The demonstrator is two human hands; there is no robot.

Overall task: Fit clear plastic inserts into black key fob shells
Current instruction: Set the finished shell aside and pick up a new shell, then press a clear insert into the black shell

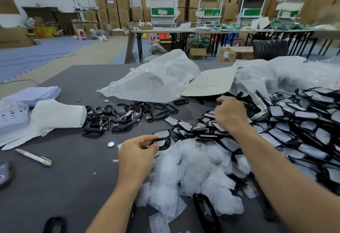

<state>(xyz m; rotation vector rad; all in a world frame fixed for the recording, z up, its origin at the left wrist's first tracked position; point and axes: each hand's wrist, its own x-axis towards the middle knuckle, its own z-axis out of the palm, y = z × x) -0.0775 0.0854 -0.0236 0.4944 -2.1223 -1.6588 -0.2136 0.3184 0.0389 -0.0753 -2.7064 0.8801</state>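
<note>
Risk lies with our right hand (230,114), down in the filled-shell heap (294,122) at 2 o'clock with a grip we cannot tell, where a snag could spill it, while our left hand (137,151) pinches 1 black shell (163,143) at 12 o'clock of the clear inserts (193,162).

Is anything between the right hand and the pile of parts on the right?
Nothing visible. The right hand hangs directly over the pile, reaching down to the parts. The left hand pinches a black shell off to the side, clear of both.
</note>
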